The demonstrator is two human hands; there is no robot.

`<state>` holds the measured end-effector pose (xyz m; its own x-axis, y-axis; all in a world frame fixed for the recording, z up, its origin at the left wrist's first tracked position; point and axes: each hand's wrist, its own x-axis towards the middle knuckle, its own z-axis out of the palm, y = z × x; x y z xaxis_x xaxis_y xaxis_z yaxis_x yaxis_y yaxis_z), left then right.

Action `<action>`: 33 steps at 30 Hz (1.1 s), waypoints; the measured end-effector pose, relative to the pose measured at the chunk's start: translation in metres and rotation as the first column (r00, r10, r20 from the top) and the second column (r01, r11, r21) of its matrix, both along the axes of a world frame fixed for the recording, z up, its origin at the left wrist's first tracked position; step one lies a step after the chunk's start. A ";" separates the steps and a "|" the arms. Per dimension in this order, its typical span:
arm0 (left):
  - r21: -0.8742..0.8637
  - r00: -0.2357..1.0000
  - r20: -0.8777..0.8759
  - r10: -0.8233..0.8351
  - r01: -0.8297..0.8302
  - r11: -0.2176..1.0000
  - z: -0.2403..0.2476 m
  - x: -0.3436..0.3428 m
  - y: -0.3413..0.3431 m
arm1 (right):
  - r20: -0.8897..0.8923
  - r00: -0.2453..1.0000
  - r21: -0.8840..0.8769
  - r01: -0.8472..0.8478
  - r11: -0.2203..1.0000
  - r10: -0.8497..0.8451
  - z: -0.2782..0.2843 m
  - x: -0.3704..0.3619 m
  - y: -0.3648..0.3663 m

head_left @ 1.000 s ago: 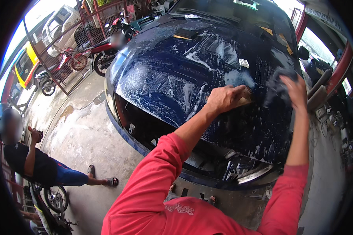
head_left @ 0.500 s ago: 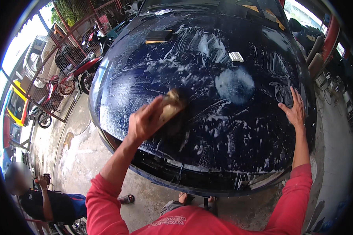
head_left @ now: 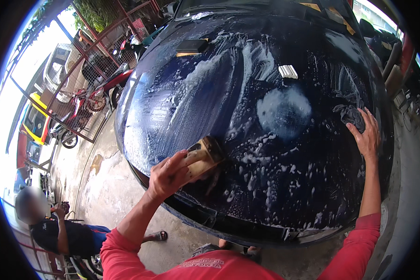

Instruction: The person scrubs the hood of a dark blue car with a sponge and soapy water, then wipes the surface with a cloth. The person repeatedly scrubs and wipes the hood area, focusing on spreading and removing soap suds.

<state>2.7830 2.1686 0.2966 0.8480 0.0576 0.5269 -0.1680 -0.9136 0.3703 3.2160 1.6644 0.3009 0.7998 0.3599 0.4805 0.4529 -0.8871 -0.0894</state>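
A tan block (head_left: 198,165) with a dark front end is in my left hand (head_left: 167,176), its fingers wrapped round it. It rests against the wet, dark blue car hood (head_left: 261,186) near the front edge, left of the middle. On the right side of the hood lies a crumpled dark grey cloth (head_left: 350,116). My right hand (head_left: 367,135) leans there with its fingers spread, touching the cloth's edge. White foamy streaks and droplets cover the hood. A round whitish patch (head_left: 283,111) shows between my hands, farther up.
Farther up the hood lie a black block (head_left: 192,46) on a tan sheet and a white ridged piece (head_left: 288,72). Tan sheets (head_left: 310,6) lie near the windshield. At the left, a person (head_left: 65,231) sits by parked motorcycles (head_left: 95,100) and a mesh fence (head_left: 86,65).
My left hand has drawn the tan block toward the hood's front edge. Long smeared streaks show in the foam on the left half. My right hand stays by the grey cloth.
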 end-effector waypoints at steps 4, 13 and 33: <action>0.046 0.989 -0.097 0.110 -0.105 0.993 0.030 0.145 0.059 | -0.004 1.000 0.020 -0.031 0.999 0.031 -0.004 0.011 0.000; 0.245 0.972 0.233 -0.032 -0.027 0.969 0.032 0.263 0.065 | 0.021 0.998 0.021 -0.054 0.998 0.053 0.002 0.013 0.005; -0.023 0.982 0.102 0.160 -0.159 0.987 0.018 0.164 0.019 | 0.040 0.999 0.016 0.009 1.000 -0.009 0.005 0.003 0.008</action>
<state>2.9472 2.1876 0.3149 0.7686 0.1963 0.6088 -0.0585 -0.9262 0.3726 3.2186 1.6722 0.3059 0.7827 0.3449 0.5181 0.4484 -0.8898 -0.0852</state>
